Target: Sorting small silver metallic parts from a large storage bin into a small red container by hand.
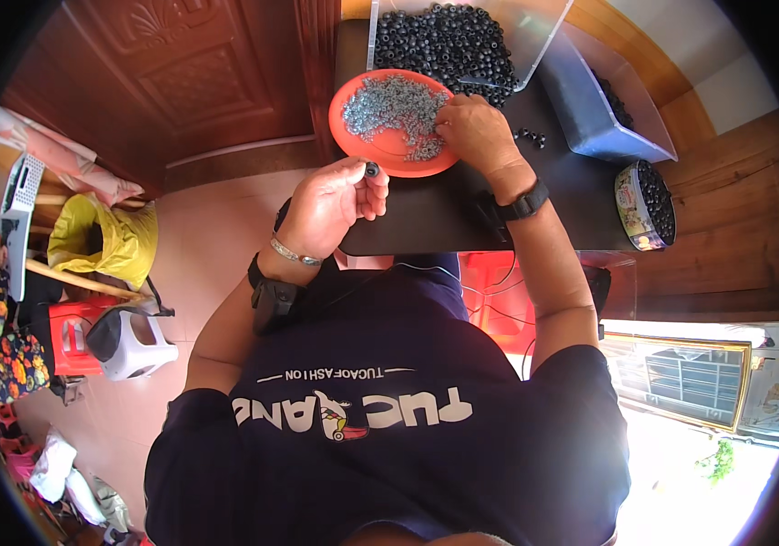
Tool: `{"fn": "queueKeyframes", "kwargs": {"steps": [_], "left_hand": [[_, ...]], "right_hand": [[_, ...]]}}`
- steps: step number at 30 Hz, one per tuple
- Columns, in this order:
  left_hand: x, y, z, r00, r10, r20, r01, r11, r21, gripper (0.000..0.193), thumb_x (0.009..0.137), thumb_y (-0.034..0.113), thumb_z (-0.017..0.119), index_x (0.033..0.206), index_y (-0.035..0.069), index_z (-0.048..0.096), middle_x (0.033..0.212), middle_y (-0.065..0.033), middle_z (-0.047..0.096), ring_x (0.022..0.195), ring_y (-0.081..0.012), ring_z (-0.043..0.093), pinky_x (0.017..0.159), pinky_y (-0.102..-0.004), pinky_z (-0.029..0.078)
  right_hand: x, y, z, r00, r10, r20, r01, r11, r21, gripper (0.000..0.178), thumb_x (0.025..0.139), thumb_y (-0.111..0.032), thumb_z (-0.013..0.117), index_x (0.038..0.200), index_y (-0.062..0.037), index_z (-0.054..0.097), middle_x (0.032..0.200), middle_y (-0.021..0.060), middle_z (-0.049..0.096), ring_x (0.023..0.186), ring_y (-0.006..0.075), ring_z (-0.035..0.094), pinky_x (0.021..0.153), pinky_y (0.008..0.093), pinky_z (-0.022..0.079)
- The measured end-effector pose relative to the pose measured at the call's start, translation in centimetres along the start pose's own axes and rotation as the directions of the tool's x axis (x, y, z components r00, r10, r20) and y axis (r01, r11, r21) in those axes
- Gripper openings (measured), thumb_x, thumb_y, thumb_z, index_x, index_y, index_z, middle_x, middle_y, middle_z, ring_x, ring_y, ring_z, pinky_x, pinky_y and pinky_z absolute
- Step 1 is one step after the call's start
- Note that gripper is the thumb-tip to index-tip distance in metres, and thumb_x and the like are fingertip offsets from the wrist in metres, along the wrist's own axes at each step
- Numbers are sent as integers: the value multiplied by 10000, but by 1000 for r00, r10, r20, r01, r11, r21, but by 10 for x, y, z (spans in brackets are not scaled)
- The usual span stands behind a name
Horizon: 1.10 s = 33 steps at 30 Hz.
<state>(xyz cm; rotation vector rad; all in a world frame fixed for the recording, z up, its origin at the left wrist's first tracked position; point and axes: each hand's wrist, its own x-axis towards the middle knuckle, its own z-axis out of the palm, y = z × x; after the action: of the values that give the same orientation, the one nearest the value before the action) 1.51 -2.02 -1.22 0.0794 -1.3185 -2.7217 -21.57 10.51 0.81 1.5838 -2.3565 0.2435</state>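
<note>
My left hand (330, 207) is raised beside the table's near left corner, palm turned up. Its thumb and fingers pinch a small round black part (371, 170) with a hole in its end. Over the right rim of an orange plate (391, 165), my right hand (480, 136) reaches in with bent fingers pressed together. Their tips are partly hidden, so what they hold cannot be made out. Many small silvery metal pieces (385, 102) lie spread across the plate, with orange bottom showing between them.
Behind the plate stands a clear bin (535, 45) heaped with black parts (444, 41). A bluish bin (608, 141) and a round tub (631, 209) of black parts stand on the right. Loose black parts (530, 138) lie on the dark table (426, 214). A yellow bag (102, 238) is at left.
</note>
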Motion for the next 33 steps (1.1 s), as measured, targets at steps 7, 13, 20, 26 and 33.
{"fn": "queueKeyframes", "kwargs": {"steps": [7,13,20,26,33], "left_hand": [[3,-1,0,1000,-13,3,13,1000,19,264,956,279,414,944,54,552,910,-51,582,761,-151,555,692,-262,413],[2,1,-3,1000,-17,-1,17,1000,7,254,953,270,415,942,56,551,912,-51,583,767,-152,555,700,-264,411],[1,-1,-2,1000,-18,-13,18,1000,2,256,952,273,407,949,58,547,903,-51,579,767,-155,554,704,-272,412],[2,0,-1,1000,-22,-15,22,1000,1,256,951,272,409,942,58,550,901,-54,580,764,-156,554,705,-270,414],[4,2,0,999,15,-40,-17,999,-46,310,932,301,463,915,26,605,858,-59,606,732,-159,574,672,-258,408]], "right_hand": [[5,-3,-8,997,-27,78,22,998,58,131,785,-229,628,811,-116,689,900,79,662,894,254,625,780,376,516],[8,13,-4,990,112,82,-139,818,558,155,781,-203,653,901,-119,704,907,86,678,821,264,651,752,357,516],[7,11,-18,991,51,124,-91,933,348,190,782,-246,656,900,-105,704,873,80,679,795,269,646,731,363,508],[12,-7,-14,970,52,240,-83,989,121,201,756,-297,642,839,-123,699,834,98,681,832,299,645,739,396,510],[13,-5,-11,989,30,148,-62,973,220,187,763,-259,614,855,-122,702,811,93,681,796,290,651,722,413,512]]}}
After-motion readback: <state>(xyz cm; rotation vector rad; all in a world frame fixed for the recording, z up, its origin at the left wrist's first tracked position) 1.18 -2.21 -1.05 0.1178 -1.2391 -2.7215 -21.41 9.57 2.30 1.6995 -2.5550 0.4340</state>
